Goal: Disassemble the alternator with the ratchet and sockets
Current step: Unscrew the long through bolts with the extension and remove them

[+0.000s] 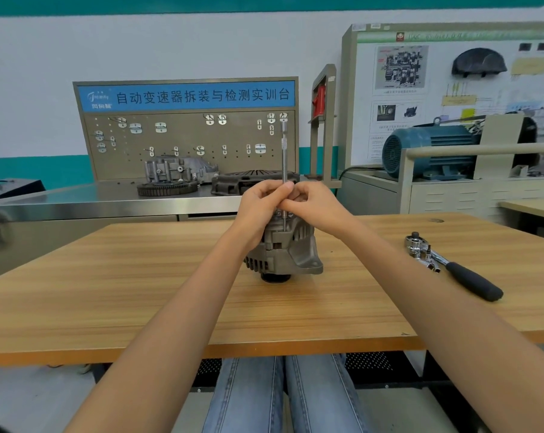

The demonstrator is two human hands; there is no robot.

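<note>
Two bare forearms reach in over the near edge of the wooden table [108,292] and meet at its middle, over the alternator [284,251]. From the alternator toward nine o'clock the tabletop is bare wood right out to its left edge, and toward six o'clock there is bare board as far as the near edge too.

The left hand [258,207] is curled, its fingers closed on the thin extension bar [284,157] from the nine o'clock side. The bar stands upright, its lower end down on the top of the alternator, its knurled upper part rising well clear of both hands. The alternator sits upright with its dark pulley end on the wood and a mounting lug pointing toward five o'clock. The right hand [311,203] comes in from three o'clock, fingers bent and pinching the same bar just beside the left fingertips.

Toward three o'clock, well apart from the alternator, the ratchet [452,267] lies flat, chrome head toward the hands and black grip pointing at the right edge. A few small sockets [428,259] lie loose against its head; I see no tray or box holding them.
</note>
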